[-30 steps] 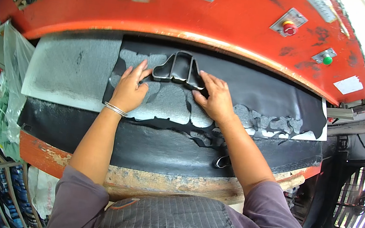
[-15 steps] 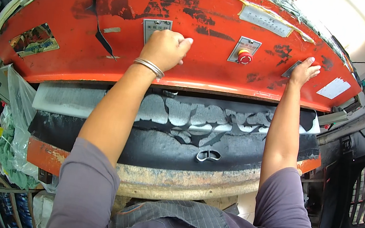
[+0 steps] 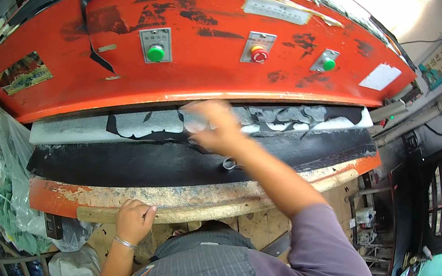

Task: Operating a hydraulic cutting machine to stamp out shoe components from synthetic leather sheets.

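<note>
Black sheet [image 3: 344,114]: ragged edge, curved cutouts baring pale grey board [image 3: 65,129].

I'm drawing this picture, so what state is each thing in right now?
Left hand: at the wooden rail, fingers bent
Right hand: blurred, at the black sheet, grip unclear
Black sheet: cut, with big holes
Small metal die: on the black mat
Green push buttons: hands off
Red stop button: hands off
Orange press: paint scuffed

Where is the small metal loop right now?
In the head view, the small metal loop lies near the middle of the picture on the black mat, just left of the right forearm and below the blurred right hand.
</note>
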A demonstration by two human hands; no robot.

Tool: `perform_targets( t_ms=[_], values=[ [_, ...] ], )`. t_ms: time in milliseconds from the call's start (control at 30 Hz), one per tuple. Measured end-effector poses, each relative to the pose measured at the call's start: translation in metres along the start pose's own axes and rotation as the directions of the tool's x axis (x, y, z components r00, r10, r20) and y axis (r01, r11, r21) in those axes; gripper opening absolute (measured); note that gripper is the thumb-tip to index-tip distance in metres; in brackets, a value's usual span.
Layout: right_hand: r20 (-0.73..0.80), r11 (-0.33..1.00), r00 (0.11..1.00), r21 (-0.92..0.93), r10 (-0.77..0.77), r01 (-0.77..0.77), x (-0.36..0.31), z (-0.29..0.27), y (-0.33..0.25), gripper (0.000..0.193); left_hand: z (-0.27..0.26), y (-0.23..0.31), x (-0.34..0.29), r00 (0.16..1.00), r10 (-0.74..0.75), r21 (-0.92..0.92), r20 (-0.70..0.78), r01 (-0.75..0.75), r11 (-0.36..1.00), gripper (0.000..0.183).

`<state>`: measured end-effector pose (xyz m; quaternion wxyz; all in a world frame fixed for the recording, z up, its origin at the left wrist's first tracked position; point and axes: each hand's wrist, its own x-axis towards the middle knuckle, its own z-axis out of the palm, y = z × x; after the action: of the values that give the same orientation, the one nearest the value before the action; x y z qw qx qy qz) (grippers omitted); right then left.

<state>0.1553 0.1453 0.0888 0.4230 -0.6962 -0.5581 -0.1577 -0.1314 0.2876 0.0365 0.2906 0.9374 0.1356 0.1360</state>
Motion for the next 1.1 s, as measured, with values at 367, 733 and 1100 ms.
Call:
perform_targets(
  t_ms=[367, 733, 1100],
  values=[
    [0.419, 0.939, 0.887, -0.185, -0.193, 0.291, 0.059, 0.113, 0.021, 0.016, -0.012, -0.010, 0.013, 0.971, -0.075, 0.118, 0.227, 0.049, 0.992, 0.026],
    [0.816, 0.805, 0.577, -0.316, -0.039, 0.502, 0.106, 0.142, 0.099, 0.021, 0.044, -0.071, 0.117, 0.878, 0.356, 0.290, 0.321, -0.449, 0.845, 0.048],
    [-0.029, 0.627, 0.666, -0.311, 0.745, -0.715, 0.047, 0.034, 0.135, 0.040, 0.032, -0.056, 0.209, 0.949, 0.308, -0.306, 0.064, -0.275, 0.912, 0.039]
  ],
)
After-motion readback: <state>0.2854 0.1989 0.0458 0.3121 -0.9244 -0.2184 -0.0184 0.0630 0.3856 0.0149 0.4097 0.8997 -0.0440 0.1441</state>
